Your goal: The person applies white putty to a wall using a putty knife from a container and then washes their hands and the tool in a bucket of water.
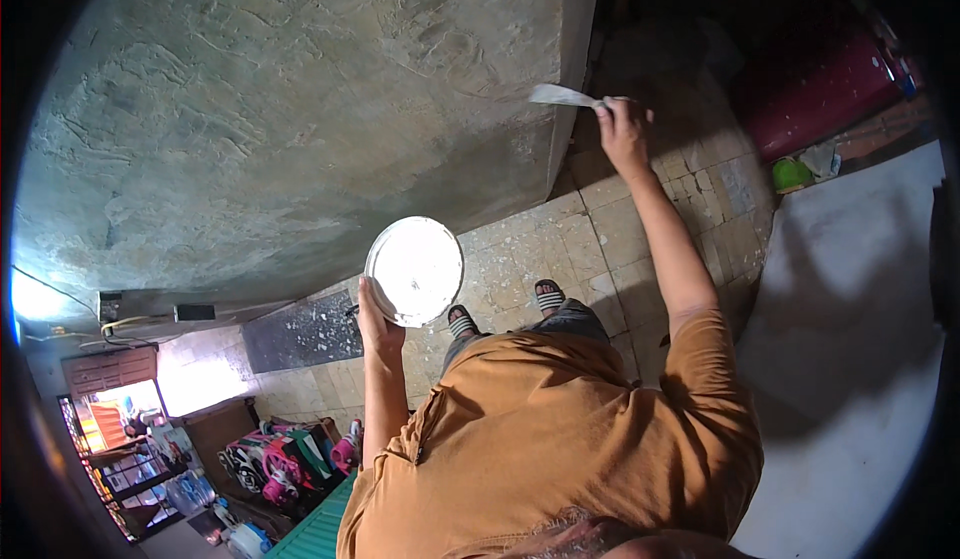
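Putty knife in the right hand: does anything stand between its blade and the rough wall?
Nothing visible; the putty knife overlaps the rough wall in view, though contact is unclear. The white tub in the left hand is lower left, out of the way.

Rough, matt wall [300, 99]; metal-looking scraper [563, 95]; matt cloth shirt [570, 409].

The putty knife [562, 95] is pale grey, the round container [415, 271] glaring white. Mottled grey-green with paler streaks covers the wall [300, 109]. The T-shirt [560, 409] is mustard brown; the slide sandals [550, 297] are dark, banded with white stripes. Floor tiles [520, 259] are beige, white-speckled; the dark grey mat [300, 334] carries white flecks. A corrugated panel [318, 517] is teal green.
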`<state>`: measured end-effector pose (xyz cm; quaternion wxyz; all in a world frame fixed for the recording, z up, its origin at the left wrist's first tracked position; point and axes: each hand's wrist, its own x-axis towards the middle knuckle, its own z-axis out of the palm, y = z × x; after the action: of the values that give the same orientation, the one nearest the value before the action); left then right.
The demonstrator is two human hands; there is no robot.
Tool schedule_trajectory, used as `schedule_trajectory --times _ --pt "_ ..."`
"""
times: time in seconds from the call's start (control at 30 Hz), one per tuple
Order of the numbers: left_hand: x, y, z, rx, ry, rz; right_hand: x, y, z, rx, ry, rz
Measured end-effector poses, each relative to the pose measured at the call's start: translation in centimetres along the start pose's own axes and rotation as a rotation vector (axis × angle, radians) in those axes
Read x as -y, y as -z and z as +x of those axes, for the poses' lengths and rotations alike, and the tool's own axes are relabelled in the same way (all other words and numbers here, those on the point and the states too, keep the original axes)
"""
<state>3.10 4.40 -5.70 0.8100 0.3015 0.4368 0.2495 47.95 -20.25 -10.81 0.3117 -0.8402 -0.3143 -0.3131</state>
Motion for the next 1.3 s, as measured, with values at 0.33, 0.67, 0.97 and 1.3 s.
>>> schedule_trajectory --times 0.33,0.67,0.97,1.3 --pt "3.0 -3.4 -1.5 -0.043 -0.006 0.001 5.1 0.4 3.3 -0.015 0.278 0.254" --pt "3.0 -4.2 -2.5 0.093 -0.052 0.021 -6.3 -2.0 -2.9 0.18 -0.22 0.473" --pt "3.0 -5.5 -2.1 0.045 -0.029 0.052 -2.6 -5.2 0.3 -0.083 0.002 0.489" --pt "2.9 -4.5 -2.0 0.03 -0.035 0.009 -3.2 -4.4 -0.1 -0.054 -0.017 0.572"
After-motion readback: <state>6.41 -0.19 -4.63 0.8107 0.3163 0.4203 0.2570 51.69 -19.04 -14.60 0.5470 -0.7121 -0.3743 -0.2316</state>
